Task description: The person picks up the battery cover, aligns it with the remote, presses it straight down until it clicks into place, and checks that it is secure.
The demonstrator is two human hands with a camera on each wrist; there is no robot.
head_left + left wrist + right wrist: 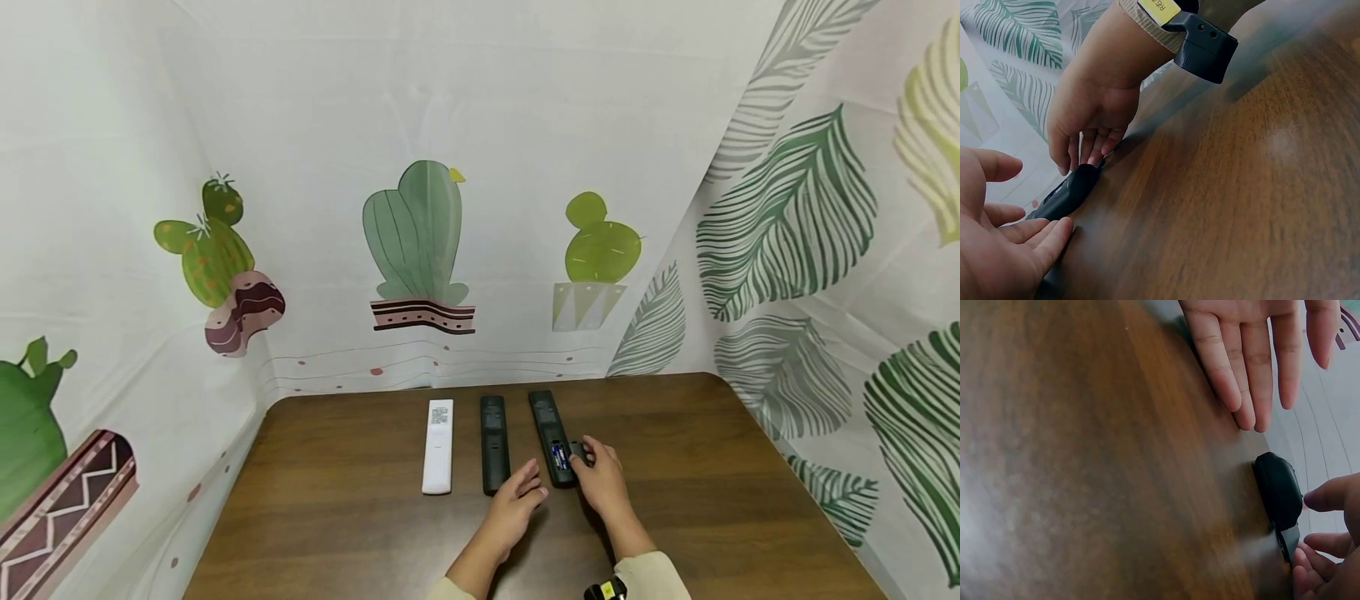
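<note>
Three remotes lie on the table (337, 500): a white remote (438, 450), a middle black remote (494, 442) just beyond the left hand's (515, 504) loosely extended, unladen fingers, then an open black remote (546, 414), batteries (559, 457) exposed, beside a dark cover (577, 451) pinched in the right hand's (602, 481) fingers.

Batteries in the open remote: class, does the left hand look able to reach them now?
Probably yes: the left hand looks empty and close, and the batteries lie uncovered; the right hand is beside them, not over them.

plastic remotes (546, 417), wood tabletop (337, 500) (satiny); cloth backdrop (517, 108)
</note>
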